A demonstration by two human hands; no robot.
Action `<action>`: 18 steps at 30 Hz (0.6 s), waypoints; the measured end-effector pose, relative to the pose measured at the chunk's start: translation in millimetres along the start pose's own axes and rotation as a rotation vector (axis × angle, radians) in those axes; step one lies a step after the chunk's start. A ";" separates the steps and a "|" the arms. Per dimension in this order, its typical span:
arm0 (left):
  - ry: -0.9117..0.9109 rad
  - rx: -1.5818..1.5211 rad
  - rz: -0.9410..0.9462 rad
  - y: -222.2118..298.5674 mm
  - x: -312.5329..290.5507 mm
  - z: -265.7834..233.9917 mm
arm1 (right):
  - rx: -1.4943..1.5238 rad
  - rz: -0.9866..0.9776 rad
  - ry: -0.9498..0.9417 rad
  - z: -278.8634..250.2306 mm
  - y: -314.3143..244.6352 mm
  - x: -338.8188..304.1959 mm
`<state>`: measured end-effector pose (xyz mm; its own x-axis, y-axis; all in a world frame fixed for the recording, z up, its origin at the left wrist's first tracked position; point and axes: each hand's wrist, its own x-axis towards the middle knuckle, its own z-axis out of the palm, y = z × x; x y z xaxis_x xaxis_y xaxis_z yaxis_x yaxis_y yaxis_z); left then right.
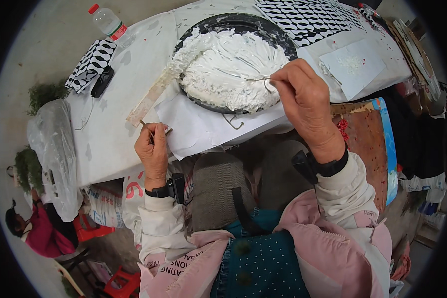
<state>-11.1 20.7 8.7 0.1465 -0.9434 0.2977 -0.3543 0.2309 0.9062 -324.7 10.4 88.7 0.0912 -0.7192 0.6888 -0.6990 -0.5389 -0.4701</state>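
A round black basin (191, 97) holds a thick mass of white paste (228, 64), ridged and streaked on top. Over the right part of the paste, my right hand (305, 94) pinches a thin, bent, wire-like stem (257, 79) between thumb and fingertips. My left hand (152, 146) is closed on a short, thin, dark stem (143, 122) beside the table's near edge. Just beyond it lies a flat paste-smeared stick (146, 102), its far end against the basin's left side. Another bent stem (233, 120) rests on white paper (193, 126) below the basin.
A clear bottle with a red cap (107, 22), a patterned pouch (90, 64) and a black object (102, 82) stand at the far left. Patterned cloth (305, 20) and a white sheet (352, 67) lie right. A brown board (365, 144) with red beads is beside my right arm.
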 end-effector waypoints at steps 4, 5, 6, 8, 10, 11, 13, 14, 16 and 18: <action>-0.007 -0.021 -0.025 -0.6 -2.3 -5.1 | -0.018 0.037 -0.126 -0.7 0.7 -2.2; -0.011 -0.027 -0.038 0.2 -2.6 -5.5 | -0.014 0.035 -0.085 -1.9 1.1 -0.9; -0.012 -0.027 -0.038 0.6 -2.4 -4.7 | -0.009 0.032 -0.043 -3.1 1.4 0.3; -0.003 -0.046 -0.034 2.1 -1.5 -1.8 | -0.004 0.029 -0.002 -3.4 2.0 0.0; 0.003 -0.056 -0.031 2.4 -0.8 -1.1 | -0.035 0.022 -0.035 -2.2 3.8 -1.8; -0.003 -0.054 -0.034 1.4 -0.7 -2.0 | -0.050 0.018 -0.052 -2.1 4.4 -2.1; -0.012 -0.051 -0.040 0.0 -0.3 -3.4 | -0.048 0.028 -0.038 -4.5 6.4 -0.3; -0.012 -0.051 -0.041 -0.2 -0.4 -3.5 | -0.047 0.041 -0.025 -6.0 7.5 0.5; -0.015 -0.047 -0.031 -0.1 -0.4 -3.2 | -0.046 0.054 -0.012 -6.5 9.4 1.6; -0.017 -0.047 -0.025 0.1 0.2 -2.7 | -0.060 -0.010 0.030 -5.7 11.5 2.0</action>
<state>-8.6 21.1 9.7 0.1390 -0.9529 0.2695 -0.3065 0.2174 0.9267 -336.6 5.3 87.7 0.0779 -0.7002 0.7097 -0.7398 -0.5177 -0.4297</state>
